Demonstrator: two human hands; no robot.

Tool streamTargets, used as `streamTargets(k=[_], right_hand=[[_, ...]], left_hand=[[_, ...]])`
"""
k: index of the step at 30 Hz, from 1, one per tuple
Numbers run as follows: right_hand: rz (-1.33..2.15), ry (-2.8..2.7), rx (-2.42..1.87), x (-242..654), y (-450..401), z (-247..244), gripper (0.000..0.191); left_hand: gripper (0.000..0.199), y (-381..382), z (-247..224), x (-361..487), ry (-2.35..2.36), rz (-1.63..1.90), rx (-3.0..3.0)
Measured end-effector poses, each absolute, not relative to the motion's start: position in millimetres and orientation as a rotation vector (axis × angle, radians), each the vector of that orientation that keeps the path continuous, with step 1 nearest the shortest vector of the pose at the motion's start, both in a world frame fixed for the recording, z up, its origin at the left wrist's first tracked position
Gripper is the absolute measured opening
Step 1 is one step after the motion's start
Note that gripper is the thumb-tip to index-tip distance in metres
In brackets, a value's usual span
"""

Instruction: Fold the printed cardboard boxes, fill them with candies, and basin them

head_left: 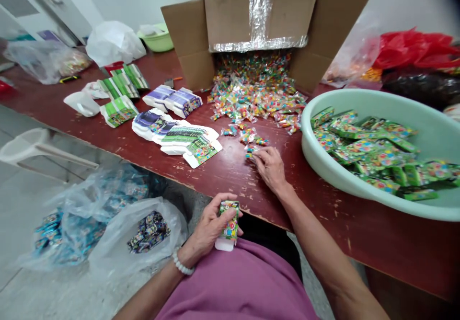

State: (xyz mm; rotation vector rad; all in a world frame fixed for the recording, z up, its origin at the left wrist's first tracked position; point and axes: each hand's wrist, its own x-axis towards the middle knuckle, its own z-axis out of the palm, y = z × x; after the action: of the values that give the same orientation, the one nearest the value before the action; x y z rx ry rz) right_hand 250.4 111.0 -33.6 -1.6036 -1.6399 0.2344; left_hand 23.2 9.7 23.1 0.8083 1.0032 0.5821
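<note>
My left hand (212, 224) is closed around a small green printed box (229, 222), just off the table's front edge. A white flap hangs open at the box's end nearest my body. On the table, my right hand (270, 166) has its fingertips on a small wrapped candy (250, 151), at the front of a loose trail of candies. Behind it, a heap of wrapped candies (247, 95) spills out of a cardboard box (258, 20) lying on its side. Flattened green and purple cartons (179, 135) lie fanned out to the left of the candies.
At the right stands a pale green basin (359, 193) holding many filled green boxes. Stacks of purple cartons (172, 100) and green cartons (120, 111) sit at the left, beside a white mug-like container (82, 104). Plastic bags (108, 243) with packets rest on the floor near a white stool (32, 145).
</note>
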Motion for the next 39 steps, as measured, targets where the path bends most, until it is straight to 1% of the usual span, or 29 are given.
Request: streamTargets(k=[1, 3, 5, 7, 9, 11, 13, 15, 17, 21, 22, 25, 28, 31, 34, 36, 39], right_hand=[[0.297, -1.528, -1.56, 251.5, 109.4, -31.0, 0.021], [0.55, -1.265, -1.498, 253.2, 104.5, -25.1, 0.022], [0.889, -0.967, -1.435, 253.3, 98.4, -19.4, 0.029], [1.13, -0.724, -1.348, 251.8, 92.4, -14.4, 0.037], [1.234, -0.605, -1.278, 249.2, 87.0, -9.4, 0.039], [1.307, -0.576, -1.24, 246.2, 82.1, -3.9, 0.04], [1.384, -0.579, -1.216, 243.4, 77.7, 1.4, 0.042], [1.413, -0.608, -1.198, 241.3, 73.8, 5.4, 0.043], [1.397, -0.656, -1.19, 240.1, 70.3, 7.7, 0.04], [1.394, -0.773, -1.214, 239.4, 63.6, 10.6, 0.03], [1.403, -0.81, -1.224, 239.5, 62.1, 11.8, 0.027], [1.42, -0.939, -1.245, 241.0, 59.0, 16.7, 0.023], [1.422, -1.111, -1.279, 245.3, 57.6, 22.1, 0.02], [1.31, -1.447, -1.29, 247.6, 55.5, 27.8, 0.019], [1.07, -1.738, -1.247, 240.3, 52.2, 32.9, 0.019], [1.002, -1.759, -1.241, 231.4, 50.6, 34.3, 0.019], [1.117, -1.551, -1.217, 222.1, 50.5, 32.6, 0.022]], left_hand=[[0.048, 9.2, 19.4, 23.0, 1.009, 0.578, 0.741], [0.046, 9.4, 14.6, 18.2, 1.037, 0.544, 0.652], [0.046, 14.4, 14.9, 6.5, 1.077, 0.487, 0.658], [0.047, 25.1, 19.8, -11.0, 1.095, 0.404, 0.73], [0.049, 38.9, 26.6, -31.2, 1.1, 0.309, 0.911], [0.036, 50.7, 32.0, -49.8, 1.119, 0.074, 1.1], [0.031, 57.3, 33.4, -63.4, 1.065, -0.153, 1.172], [0.025, 59.1, 30.8, -70.3, 0.971, -0.308, 1.171], [0.026, 59.3, 26.5, -70.2, 0.902, -0.311, 1.153], [0.045, 63.1, 24.0, -49.7, 0.952, 0.013, 1.068], [0.044, 64.8, 25.2, -41.4, 0.974, 0.088, 1.032], [0.034, 70.3, 30.5, -16.1, 0.924, 0.232, 0.981], [0.035, 74.4, 35.0, 2.0, 0.869, 0.28, 0.974], [0.038, 76.1, 37.9, 12.1, 0.861, 0.253, 1.023], [0.031, 74.9, 39.6, 20.1, 0.879, 0.204, 1.166], [0.03, 73.1, 39.8, 25.5, 0.88, 0.207, 1.213], [0.035, 71.1, 37.9, 31.6, 0.876, 0.303, 1.05]])
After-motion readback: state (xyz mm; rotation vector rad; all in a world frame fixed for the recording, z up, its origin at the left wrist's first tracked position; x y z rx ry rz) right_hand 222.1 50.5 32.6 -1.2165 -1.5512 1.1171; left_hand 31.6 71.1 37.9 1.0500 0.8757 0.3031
